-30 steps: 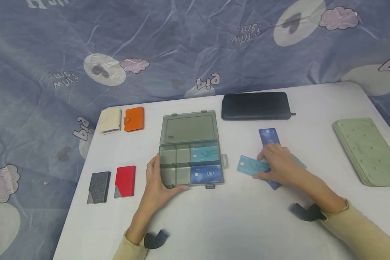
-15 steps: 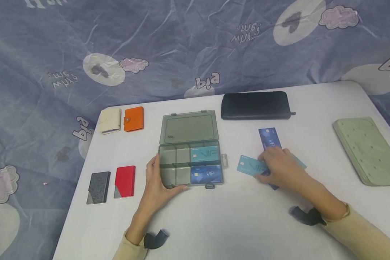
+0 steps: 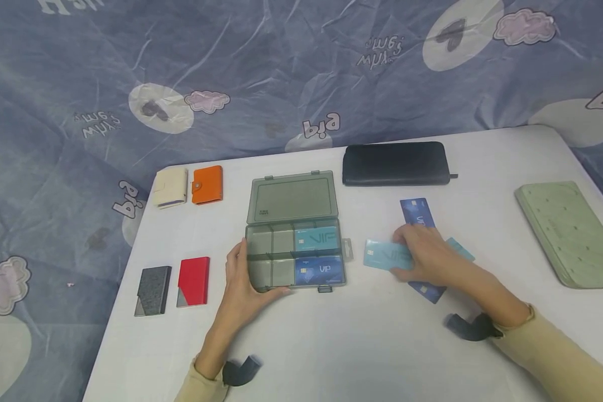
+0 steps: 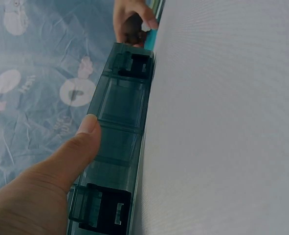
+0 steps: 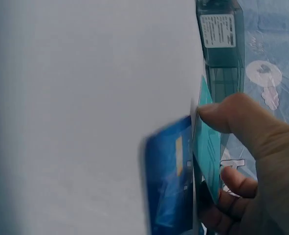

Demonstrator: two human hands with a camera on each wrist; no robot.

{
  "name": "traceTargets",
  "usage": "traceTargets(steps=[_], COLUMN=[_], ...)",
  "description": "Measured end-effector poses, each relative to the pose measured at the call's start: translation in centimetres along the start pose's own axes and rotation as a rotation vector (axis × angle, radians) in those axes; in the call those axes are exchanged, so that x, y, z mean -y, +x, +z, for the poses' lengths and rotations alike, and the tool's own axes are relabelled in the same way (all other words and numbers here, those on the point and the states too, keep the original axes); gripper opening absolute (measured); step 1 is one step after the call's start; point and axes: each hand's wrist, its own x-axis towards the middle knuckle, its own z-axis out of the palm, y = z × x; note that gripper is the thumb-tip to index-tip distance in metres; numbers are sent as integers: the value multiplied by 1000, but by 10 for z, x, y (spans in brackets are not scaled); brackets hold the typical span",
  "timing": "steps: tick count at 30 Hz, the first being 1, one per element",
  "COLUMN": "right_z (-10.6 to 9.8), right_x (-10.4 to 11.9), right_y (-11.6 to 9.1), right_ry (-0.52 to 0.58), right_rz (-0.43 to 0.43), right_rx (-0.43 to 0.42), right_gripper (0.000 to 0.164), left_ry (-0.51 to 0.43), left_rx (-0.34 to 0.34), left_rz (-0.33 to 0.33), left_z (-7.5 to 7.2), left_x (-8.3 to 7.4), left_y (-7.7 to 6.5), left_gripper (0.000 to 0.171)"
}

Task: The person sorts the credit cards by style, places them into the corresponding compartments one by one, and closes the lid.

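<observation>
My left hand [image 3: 246,290] grips the left end of a grey-green plastic compartment box [image 3: 283,272], its thumb on the front wall. The box's lid [image 3: 291,195] lies back. A light-blue VIP card [image 3: 315,239] and a dark-blue VIP card [image 3: 321,270] lie in its right compartments. Right of the box, my right hand [image 3: 429,254] pinches another light-blue VIP card [image 3: 383,255] between thumb and fingers. Dark-blue cards show beyond the hand [image 3: 415,211] and below it [image 3: 430,292]. A further light-blue card [image 3: 461,249] is partly hidden by the hand.
A black zip wallet [image 3: 396,163] lies at the back and a green pouch [image 3: 570,234] at the right. On the left are cream [image 3: 170,187] and orange [image 3: 207,184] card holders, above grey [image 3: 153,290] and red [image 3: 193,281] card cases.
The light-blue card in my right hand has shifted slightly left and turned more level. The lower dark-blue card has slid toward the front right. My left hand and the box stay put.
</observation>
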Motion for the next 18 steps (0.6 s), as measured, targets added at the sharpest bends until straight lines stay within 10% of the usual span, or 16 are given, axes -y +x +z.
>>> traceTargets(steps=[18], right_z=[-2], right_x=[-16], right_y=[7], right_ry=[135], right_rz=[-117], right_rx=[98], right_gripper=[68], left_ry=[9], left_rx=[-3], left_rz=[8], left_z=[0], left_x=[1], left_y=[0], left_gripper=[122])
